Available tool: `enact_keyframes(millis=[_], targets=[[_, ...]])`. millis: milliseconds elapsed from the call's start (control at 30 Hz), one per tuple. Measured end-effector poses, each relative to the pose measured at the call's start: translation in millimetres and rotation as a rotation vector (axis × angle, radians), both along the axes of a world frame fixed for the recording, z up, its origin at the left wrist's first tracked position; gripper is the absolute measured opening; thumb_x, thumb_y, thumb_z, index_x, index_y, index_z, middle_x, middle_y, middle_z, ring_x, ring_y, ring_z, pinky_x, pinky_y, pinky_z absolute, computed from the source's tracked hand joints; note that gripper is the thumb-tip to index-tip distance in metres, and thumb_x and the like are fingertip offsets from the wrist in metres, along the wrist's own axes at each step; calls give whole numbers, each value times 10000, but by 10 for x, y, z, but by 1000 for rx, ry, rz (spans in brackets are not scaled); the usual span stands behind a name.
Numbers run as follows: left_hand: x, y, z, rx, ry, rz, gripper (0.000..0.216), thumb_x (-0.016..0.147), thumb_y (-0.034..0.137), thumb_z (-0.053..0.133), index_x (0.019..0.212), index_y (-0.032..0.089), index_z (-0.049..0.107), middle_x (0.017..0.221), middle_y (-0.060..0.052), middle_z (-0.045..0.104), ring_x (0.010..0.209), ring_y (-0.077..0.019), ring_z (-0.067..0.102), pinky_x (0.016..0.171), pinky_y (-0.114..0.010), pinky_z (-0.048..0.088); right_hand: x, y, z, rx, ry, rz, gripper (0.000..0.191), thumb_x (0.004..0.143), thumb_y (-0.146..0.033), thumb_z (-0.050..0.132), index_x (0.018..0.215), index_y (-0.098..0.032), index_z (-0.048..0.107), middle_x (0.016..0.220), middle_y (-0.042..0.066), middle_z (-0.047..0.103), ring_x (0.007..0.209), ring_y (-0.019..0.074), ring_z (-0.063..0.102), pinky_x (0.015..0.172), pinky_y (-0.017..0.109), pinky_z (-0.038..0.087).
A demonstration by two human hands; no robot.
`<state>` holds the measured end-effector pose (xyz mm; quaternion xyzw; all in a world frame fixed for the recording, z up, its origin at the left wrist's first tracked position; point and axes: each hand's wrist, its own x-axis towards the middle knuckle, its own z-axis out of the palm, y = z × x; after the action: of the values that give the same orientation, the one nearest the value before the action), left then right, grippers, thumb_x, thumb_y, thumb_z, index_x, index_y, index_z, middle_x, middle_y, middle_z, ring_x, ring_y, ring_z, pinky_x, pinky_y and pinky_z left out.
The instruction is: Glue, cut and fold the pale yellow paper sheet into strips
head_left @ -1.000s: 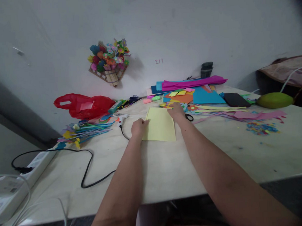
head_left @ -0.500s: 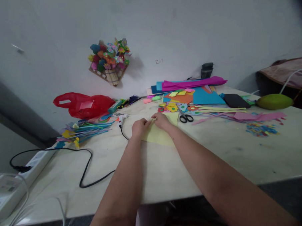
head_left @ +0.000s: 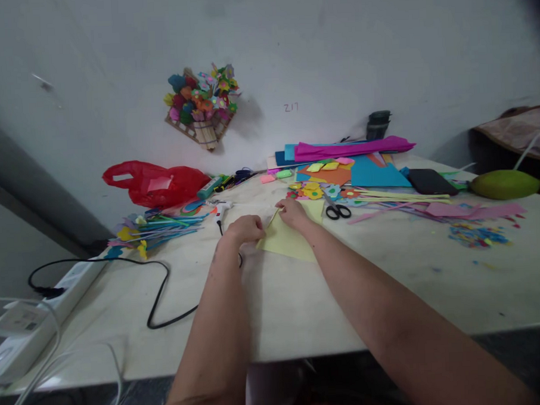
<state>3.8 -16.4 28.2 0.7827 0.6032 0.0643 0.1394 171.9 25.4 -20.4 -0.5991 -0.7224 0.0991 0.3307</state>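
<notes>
Table [head_left: 301, 308]: pale top, its near edge running across the bottom of the view; both forearms reach out over it.
Power strip [head_left: 54, 295]: white, at the near left edge of the table, with white cables looping beside it.
Black cord [head_left: 160, 291]: runs from the power strip in a loop across the left of the table to the glue gun.
Yellow sheet [head_left: 292, 242]: pale yellow paper, lying mid-table between the two hands; its upper left part is raised off the surface.
Left hand [head_left: 244, 229]: knuckles up, fingers curled under, at the sheet's left corner; whether it pinches or only presses the paper cannot be told.
Right hand [head_left: 292, 212]: fingertips closed on the sheet's upper edge, at the raised point.
Glue gun [head_left: 221, 210]: white, just beyond the left hand.
Scissors [head_left: 337, 210]: black handles, just right of the right hand, beside the sheet's far corner.
Stick bundle [head_left: 159, 228]: coloured sticks with paper blooms, left of the glue gun.
Confetti [head_left: 477, 236]: mixed paper scraps, well right of the sheet.
Pink strips [head_left: 449, 209]: cut paper, beyond the confetti.
Paper flowers [head_left: 312, 192]: small cut-outs, just beyond the right hand.
Red bag [head_left: 162, 184]: plastic, against the wall at left.
Phone [head_left: 430, 182]: dark, lying flat at right.
Green fruit [head_left: 504, 184]: oval, far right edge.
Paper stack [head_left: 376, 173]: blue and orange sheets, with a magenta roll [head_left: 352, 147] behind.
Dark cup [head_left: 378, 125]: by the wall, behind the roll.
Wall bouquet [head_left: 203, 104]: paper flowers fixed to the white wall.
</notes>
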Motion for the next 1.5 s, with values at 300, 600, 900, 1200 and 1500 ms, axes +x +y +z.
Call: enact_keyframes(millis=[300,600,900,1200,1500], targets=[[22,-13,-39,192,135,23,152,556,181,579,691,228,630,775,-55,649,756,-220,579,631,-279,407,-16,-66,40,26,-39,5,325,744,-94,476,1018,-173,631,1023,74,567,877,168,550,792,267,420],[39,-25,-81,252,85,50,119,623,226,601,739,232,627,782,-49,643,803,-218,574,687,-278,400,-87,-176,90,135,-204,199,258,770,-143,498,938,-222,678,1059,52,583,991,201,478,844,290,387],[-26,-15,-103,238,48,0,244,689,431,552,782,220,631,795,-69,649,774,-221,586,652,-272,399,-226,-271,172,122,-408,396,266,752,-109,511,894,-226,702,984,70,627,1014,221,460,715,269,388],[-77,-15,-71,137,-18,-25,249,567,150,580,800,221,631,764,-36,649,713,-183,584,628,-235,412,-232,-231,108,181,-491,384,239,787,-153,477,856,-217,696,942,71,632,945,206,516,666,263,379],[-105,-45,31,53,25,-78,272,594,202,564,844,203,670,731,1,661,673,-136,580,572,-195,407,-185,-365,238,132,-594,372,268,805,-281,443,902,-215,684,1018,58,628,950,196,535,674,247,380]])
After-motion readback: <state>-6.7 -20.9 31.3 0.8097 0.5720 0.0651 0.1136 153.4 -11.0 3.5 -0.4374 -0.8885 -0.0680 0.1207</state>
